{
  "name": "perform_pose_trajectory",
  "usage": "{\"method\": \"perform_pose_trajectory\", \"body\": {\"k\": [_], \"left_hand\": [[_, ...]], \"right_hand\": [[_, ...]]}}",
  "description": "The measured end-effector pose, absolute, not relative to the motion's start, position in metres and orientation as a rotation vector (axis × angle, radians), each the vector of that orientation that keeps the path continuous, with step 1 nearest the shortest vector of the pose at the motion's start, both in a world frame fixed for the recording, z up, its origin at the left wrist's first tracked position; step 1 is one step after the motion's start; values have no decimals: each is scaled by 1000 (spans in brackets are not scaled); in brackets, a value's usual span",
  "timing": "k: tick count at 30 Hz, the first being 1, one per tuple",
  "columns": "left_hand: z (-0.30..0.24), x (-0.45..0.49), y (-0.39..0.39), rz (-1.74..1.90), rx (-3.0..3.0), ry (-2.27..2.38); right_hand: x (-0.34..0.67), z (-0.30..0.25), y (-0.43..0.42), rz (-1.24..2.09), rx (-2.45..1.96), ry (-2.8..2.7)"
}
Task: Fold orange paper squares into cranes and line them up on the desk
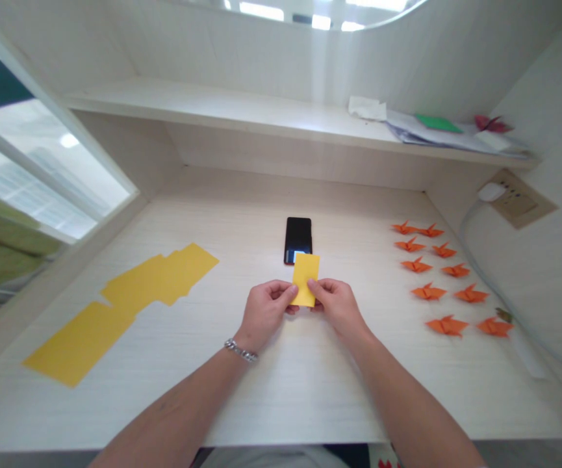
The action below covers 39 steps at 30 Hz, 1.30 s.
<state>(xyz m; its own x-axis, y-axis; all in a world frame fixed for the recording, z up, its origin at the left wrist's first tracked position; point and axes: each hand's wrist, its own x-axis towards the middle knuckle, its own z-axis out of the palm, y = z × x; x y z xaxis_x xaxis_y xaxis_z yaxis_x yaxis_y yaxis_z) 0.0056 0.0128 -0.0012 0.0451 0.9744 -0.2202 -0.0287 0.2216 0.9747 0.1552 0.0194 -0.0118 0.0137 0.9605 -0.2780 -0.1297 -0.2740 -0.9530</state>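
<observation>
Between my two hands is a small yellow rectangle of paper (306, 276), held upright over the middle of the desk. My left hand (268, 305) pinches its lower left edge, thumb in front and fingers behind. At the lower right edge, my right hand (336, 300) grips it the same way. Just beyond the paper lies a black phone (299, 234), its near end partly covered by the paper. Overlapping sheets of yellow paper (80, 341) are spread on the desk to the left. Several folded orange paper cranes (428, 292) stand in two columns on the right.
A shelf (261, 120) runs across the back, carrying papers (436, 130), a green sheet (439, 123) and a red folded paper piece (492, 123). A white charger (491, 192) is plugged into the right wall socket (524, 200); its cable (495, 292) trails down beside the cranes.
</observation>
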Motion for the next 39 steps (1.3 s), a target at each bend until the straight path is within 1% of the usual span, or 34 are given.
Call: {"method": "perform_pose_trajectory", "body": {"k": [10, 19, 24, 28, 32, 39], "left_hand": [[-2, 7, 13, 977, 1006, 1201], [0, 7, 13, 958, 998, 1223], [0, 6, 14, 1009, 1042, 1277], [-1, 6, 15, 1037, 1018, 1285], [-4, 5, 17, 1042, 997, 1284], [-7, 5, 18, 1015, 1008, 1247]], "right_hand": [[159, -17, 20, 1324, -1433, -1096], [158, -7, 18, 1269, -1471, -1114], [155, -10, 18, 1380, -1437, -1075], [155, -12, 17, 1336, -1440, -1113], [155, -12, 16, 1425, -1410, -1093], [157, -12, 17, 1435, -1440, -1077]]}}
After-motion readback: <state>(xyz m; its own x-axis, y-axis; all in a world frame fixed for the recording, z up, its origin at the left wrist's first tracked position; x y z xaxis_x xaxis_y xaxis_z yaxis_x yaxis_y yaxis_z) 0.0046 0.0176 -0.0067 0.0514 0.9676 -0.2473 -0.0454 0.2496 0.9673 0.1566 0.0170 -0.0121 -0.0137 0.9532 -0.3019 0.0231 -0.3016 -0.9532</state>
